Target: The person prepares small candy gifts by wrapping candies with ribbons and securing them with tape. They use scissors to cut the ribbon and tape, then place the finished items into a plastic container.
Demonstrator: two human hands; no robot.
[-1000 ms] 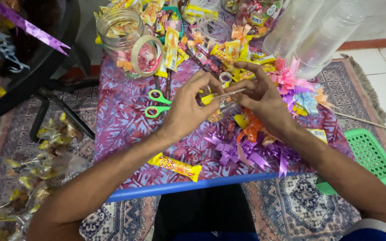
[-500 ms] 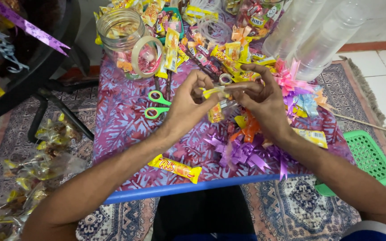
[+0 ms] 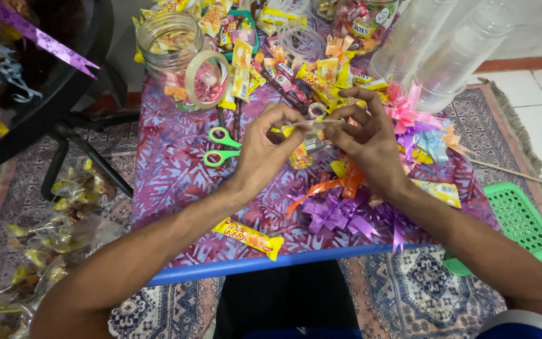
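Setting: a low table (image 3: 177,182) covered in a purple and pink patterned cloth, seen from above by the person seated at it; patterned rugs lie on the floor around it.
Left hand (image 3: 265,150): raised just above the middle of the table, fingers curled, thumb and fingertips pinched on the left end of a thin stick (image 3: 321,122).
Right hand (image 3: 368,141): opposite the left and close to it, fingers bent, pinching the right end of the same stick.
Held item: the stick lies level between the two hands, with a small yellow sweet packet (image 3: 301,156) hanging at it; how the packet is fastened is hard to make out, possibly with clear tape.
Scissors (image 3: 222,146): green-handled, flat on the cloth just left of the left hand.
Snack bar (image 3: 248,237): a yellow and orange wrapper near the front edge of the table, under the left forearm.
Ribbon bows (image 3: 340,213): purple and orange, heaped below the right hand; pink and blue ones lie further right.
Glass jar (image 3: 180,59): at the far left of the table, holding sweets, with a roll of tape (image 3: 207,78) leaning on it.
Plastic jars (image 3: 453,50): two clear ones lying at the far right.
Green basket (image 3: 522,220): on the floor to the right of the table.
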